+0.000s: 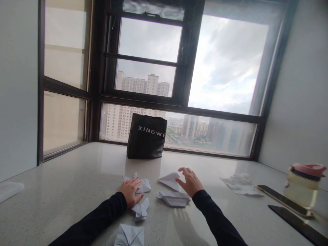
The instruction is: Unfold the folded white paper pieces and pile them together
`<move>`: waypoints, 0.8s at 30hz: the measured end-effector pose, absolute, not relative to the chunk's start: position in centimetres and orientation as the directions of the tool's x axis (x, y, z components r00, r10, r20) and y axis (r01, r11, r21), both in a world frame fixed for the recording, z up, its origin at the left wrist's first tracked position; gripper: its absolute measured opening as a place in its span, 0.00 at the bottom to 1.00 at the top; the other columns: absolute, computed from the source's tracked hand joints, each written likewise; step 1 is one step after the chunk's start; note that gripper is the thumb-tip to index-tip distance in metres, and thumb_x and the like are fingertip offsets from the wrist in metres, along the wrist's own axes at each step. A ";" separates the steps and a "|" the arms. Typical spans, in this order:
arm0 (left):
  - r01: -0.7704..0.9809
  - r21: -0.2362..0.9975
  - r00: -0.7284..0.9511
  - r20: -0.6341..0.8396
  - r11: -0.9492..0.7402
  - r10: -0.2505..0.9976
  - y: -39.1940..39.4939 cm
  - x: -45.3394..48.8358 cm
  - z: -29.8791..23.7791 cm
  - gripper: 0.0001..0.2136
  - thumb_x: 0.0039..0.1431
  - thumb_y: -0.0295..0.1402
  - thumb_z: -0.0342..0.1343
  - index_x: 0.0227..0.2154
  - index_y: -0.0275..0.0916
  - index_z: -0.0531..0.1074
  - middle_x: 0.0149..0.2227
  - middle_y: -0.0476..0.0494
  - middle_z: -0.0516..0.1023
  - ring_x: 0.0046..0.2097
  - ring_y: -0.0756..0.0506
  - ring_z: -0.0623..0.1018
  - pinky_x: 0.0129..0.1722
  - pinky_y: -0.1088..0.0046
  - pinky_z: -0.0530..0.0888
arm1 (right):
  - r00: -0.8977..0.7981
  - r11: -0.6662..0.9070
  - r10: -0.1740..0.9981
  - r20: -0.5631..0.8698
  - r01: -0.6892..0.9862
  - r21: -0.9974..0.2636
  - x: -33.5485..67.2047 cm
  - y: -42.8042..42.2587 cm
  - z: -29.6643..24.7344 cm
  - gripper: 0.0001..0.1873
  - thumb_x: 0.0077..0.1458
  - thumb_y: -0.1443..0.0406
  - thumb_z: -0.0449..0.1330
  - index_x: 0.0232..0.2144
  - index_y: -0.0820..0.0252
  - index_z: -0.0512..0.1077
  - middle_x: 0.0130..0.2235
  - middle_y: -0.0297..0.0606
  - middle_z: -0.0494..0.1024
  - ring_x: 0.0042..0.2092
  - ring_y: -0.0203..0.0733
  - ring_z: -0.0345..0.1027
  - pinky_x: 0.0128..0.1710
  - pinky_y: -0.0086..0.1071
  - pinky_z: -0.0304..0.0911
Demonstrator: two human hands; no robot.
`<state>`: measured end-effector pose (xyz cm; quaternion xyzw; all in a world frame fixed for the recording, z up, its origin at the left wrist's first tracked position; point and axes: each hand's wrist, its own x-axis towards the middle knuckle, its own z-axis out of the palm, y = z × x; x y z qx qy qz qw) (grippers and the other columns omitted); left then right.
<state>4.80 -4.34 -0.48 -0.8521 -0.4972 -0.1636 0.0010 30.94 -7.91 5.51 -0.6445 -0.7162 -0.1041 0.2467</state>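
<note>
Folded paper [145,185] is partly covered by the left hand [130,192], fingers outstretched; the right hand [191,183], fingers parted, is held near a pointed folded sheet [169,180].

Paper square [129,235], black slab [299,225]; both partly off-frame

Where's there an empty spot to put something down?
The counter has a wide bare patch between the left sleeve and the white item at the left edge, and another between the right sleeve, the crumpled sheet and the black slab. It's crowded with folded papers around the left hand and right hand.
</note>
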 end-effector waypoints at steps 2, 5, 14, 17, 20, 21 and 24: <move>0.834 0.172 0.464 0.295 -0.524 0.835 -4.4 5.2 -0.6 0.21 0.47 0.38 0.47 0.45 0.36 0.63 0.49 0.36 0.63 0.51 0.40 0.61 0.48 0.62 0.57 | -0.152 0.283 0.810 0.566 0.947 -0.151 29.4 -8.0 5.7 0.11 0.48 0.63 0.51 0.36 0.60 0.64 0.36 0.40 0.67 0.39 0.42 0.60 0.39 0.34 0.55; 0.803 0.179 0.493 0.336 -0.568 0.803 -4.4 5.4 -0.6 0.17 0.51 0.34 0.44 0.43 0.32 0.64 0.47 0.34 0.66 0.50 0.41 0.63 0.49 0.64 0.58 | -0.329 0.439 0.782 0.529 0.893 -0.095 26.1 -8.3 5.1 0.11 0.49 0.63 0.51 0.36 0.59 0.66 0.37 0.39 0.68 0.40 0.42 0.59 0.40 0.34 0.54; 0.721 0.450 0.387 0.369 -0.527 0.845 -3.3 4.2 -0.3 0.13 0.51 0.27 0.43 0.37 0.40 0.68 0.38 0.42 0.73 0.41 0.44 0.72 0.40 0.70 0.65 | -0.414 0.453 0.860 0.297 0.888 -0.073 20.6 -7.7 1.7 0.27 0.45 0.60 0.54 0.47 0.67 0.59 0.46 0.48 0.66 0.49 0.48 0.54 0.45 0.38 0.51; 0.543 0.702 0.183 0.436 -0.460 0.881 -2.7 3.9 -0.3 0.11 0.49 0.29 0.44 0.33 0.38 0.70 0.35 0.43 0.74 0.39 0.43 0.72 0.39 0.71 0.65 | -0.394 0.441 0.871 0.295 0.890 -0.114 20.8 -7.4 0.5 0.27 0.47 0.60 0.53 0.49 0.68 0.57 0.48 0.48 0.64 0.51 0.48 0.52 0.47 0.37 0.49; 0.216 0.895 -0.017 0.403 -0.391 0.915 -2.0 3.7 -0.3 0.08 0.45 0.29 0.48 0.27 0.36 0.70 0.27 0.45 0.75 0.34 0.45 0.73 0.36 0.73 0.67 | -0.422 0.471 0.856 0.298 0.874 -0.117 21.0 -7.4 -0.2 0.27 0.47 0.62 0.52 0.50 0.65 0.55 0.48 0.45 0.65 0.51 0.46 0.52 0.50 0.39 0.44; 0.135 0.920 -0.049 0.378 -0.369 0.925 -1.8 3.7 -0.3 0.07 0.45 0.30 0.49 0.26 0.36 0.70 0.25 0.46 0.74 0.32 0.45 0.73 0.33 0.74 0.68 | -0.436 0.483 0.850 0.297 0.869 -0.109 21.0 -7.4 -0.4 0.27 0.47 0.64 0.52 0.50 0.64 0.54 0.48 0.45 0.65 0.51 0.45 0.52 0.51 0.40 0.43; 0.037 0.946 -0.058 0.324 -0.323 0.944 -1.7 3.7 -0.2 0.07 0.47 0.30 0.47 0.27 0.36 0.68 0.23 0.47 0.74 0.28 0.47 0.74 0.28 0.75 0.69 | -0.471 0.508 0.834 0.288 0.858 -0.070 20.9 -7.5 -0.4 0.26 0.48 0.68 0.50 0.51 0.63 0.54 0.47 0.44 0.67 0.50 0.43 0.54 0.52 0.41 0.39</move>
